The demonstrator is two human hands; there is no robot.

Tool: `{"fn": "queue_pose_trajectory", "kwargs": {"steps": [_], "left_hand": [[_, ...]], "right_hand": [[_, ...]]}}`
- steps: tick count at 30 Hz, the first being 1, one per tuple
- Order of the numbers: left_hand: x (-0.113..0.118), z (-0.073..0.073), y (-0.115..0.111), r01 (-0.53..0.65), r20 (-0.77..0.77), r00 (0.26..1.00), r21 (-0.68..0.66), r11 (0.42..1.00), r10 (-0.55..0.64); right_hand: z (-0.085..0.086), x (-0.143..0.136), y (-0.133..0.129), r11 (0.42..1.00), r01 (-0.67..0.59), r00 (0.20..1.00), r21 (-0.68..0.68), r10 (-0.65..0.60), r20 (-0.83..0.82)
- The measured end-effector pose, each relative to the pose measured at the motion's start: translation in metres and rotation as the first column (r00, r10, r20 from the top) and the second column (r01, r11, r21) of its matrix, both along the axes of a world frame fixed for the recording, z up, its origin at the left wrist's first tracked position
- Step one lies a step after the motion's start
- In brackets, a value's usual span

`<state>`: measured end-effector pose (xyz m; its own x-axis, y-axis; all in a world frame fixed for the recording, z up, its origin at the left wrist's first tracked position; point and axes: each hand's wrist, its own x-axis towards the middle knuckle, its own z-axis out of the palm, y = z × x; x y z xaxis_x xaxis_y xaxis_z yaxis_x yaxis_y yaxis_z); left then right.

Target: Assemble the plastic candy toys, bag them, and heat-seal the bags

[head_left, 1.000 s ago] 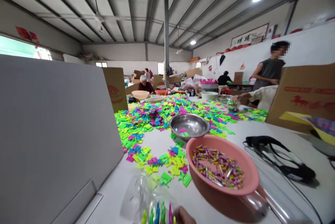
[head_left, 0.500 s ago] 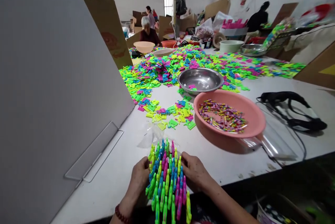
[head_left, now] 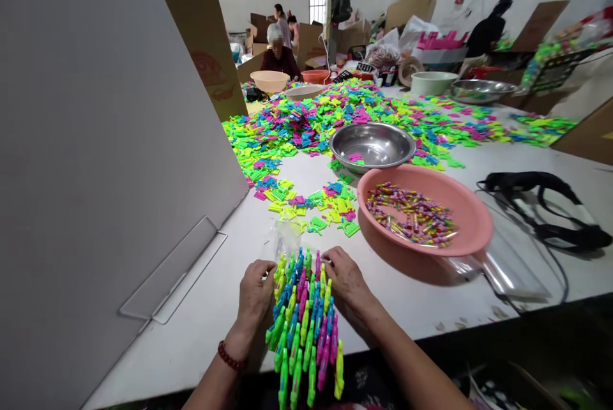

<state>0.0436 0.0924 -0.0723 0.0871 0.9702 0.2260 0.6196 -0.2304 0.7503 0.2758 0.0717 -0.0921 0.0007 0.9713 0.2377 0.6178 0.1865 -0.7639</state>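
Slid farther along the bundle of plastic pieces [head_left: 305, 320] since the earlier frame: left hand [head_left: 255, 292] and right hand [head_left: 348, 279], both now close to its far end. More bunched than before, just past that end: clear plastic film [head_left: 286, 237].

Bundle directly between the hands, long axis running near to far, near end past the near edge of the table [head_left: 205, 314]. Green, blue, pink and yellow, packed in rows. Flanked about equally, neither hand clearly nearer. Both hands narrow, fingers curled in at the far sides, holding the bundle between them; impossible to tell whether gripping pieces or film.

Containers, near to far. To the right of the bundle: pink basin [head_left: 472, 231], partly filled with small multicoloured sticks [head_left: 421, 218]. Just beyond, beside its far left rim: steel bowl [head_left: 383, 148], mostly bare, with a few pink and green pieces inside. Behind, spread broadly across the table: heap of loose pieces [head_left: 301, 119]. Far right: pale green basin [head_left: 433, 84], contents not visible. Far left: peach basin [head_left: 269, 82], likewise unreadable.
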Motion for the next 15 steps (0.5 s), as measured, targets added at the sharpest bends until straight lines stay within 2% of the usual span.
{"fn": "queue_pose_trajectory", "kwargs": {"steps": [2, 7, 11, 15], "left_hand": [[0.002, 0.004, 0.005, 0.006, -0.015, 1.000, 0.010, 1.000, -0.006], [0.004, 0.011, 0.015, 0.075, -0.078, 0.995, 0.075, 0.994, -0.069], [0.002, 0.015, 0.018, 0.125, -0.113, 0.987, 0.071, 0.990, -0.117], [0.004, 0.028, 0.021, 0.158, -0.067, 0.986, 0.094, 0.983, -0.152]], "right_hand": [[0.002, 0.000, 0.005, 1.000, 0.008, 1.000, -0.013, -0.008, -0.022], [0.010, -0.003, 0.015, 0.990, 0.097, 0.973, -0.102, -0.116, -0.201], [0.021, -0.004, 0.013, 0.989, 0.064, 0.948, -0.133, -0.102, -0.301], [0.030, -0.004, 0.006, 0.996, 0.028, 0.956, -0.085, -0.051, -0.290]]}}
